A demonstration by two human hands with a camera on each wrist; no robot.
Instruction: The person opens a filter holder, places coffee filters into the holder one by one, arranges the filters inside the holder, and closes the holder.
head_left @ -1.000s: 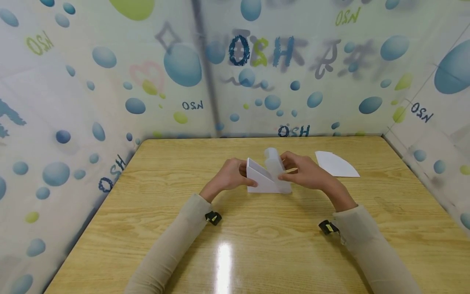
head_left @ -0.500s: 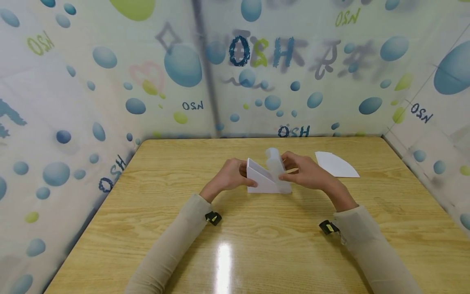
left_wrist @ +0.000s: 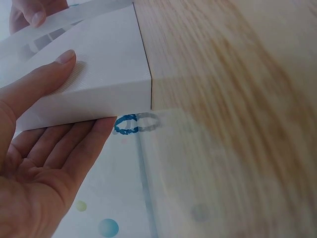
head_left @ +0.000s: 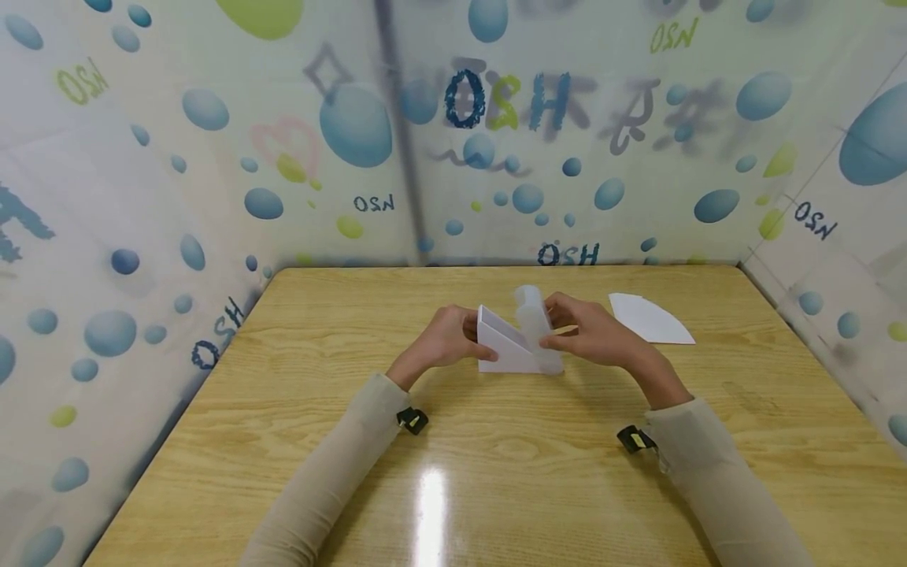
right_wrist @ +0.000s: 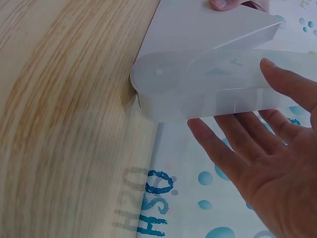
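Observation:
A white wedge-shaped box [head_left: 505, 354] stands on the table with its sloping side open. At its right end, a translucent lid [head_left: 533, 319] is hinged near the bottom corner and stands swung up away from the box. My left hand [head_left: 448, 337] grips the box's tall end, the thumb on the near face and the fingers behind, as the left wrist view shows. The lid is held by my right hand [head_left: 591, 332], thumb on its near side [right_wrist: 237, 74] and fingertips along its outer edge. In the head view the box's inside is mostly hidden by its near wall.
A white fan-shaped piece of paper [head_left: 650, 319] lies on the wooden table [head_left: 340, 323] behind and right of my right hand. Walls printed with bubbles and letters [head_left: 510, 102] rise at the table's back and sides.
The lid's top has shifted very slightly to the right with my right hand. My left hand keeps its grip on the box, which stays in place.

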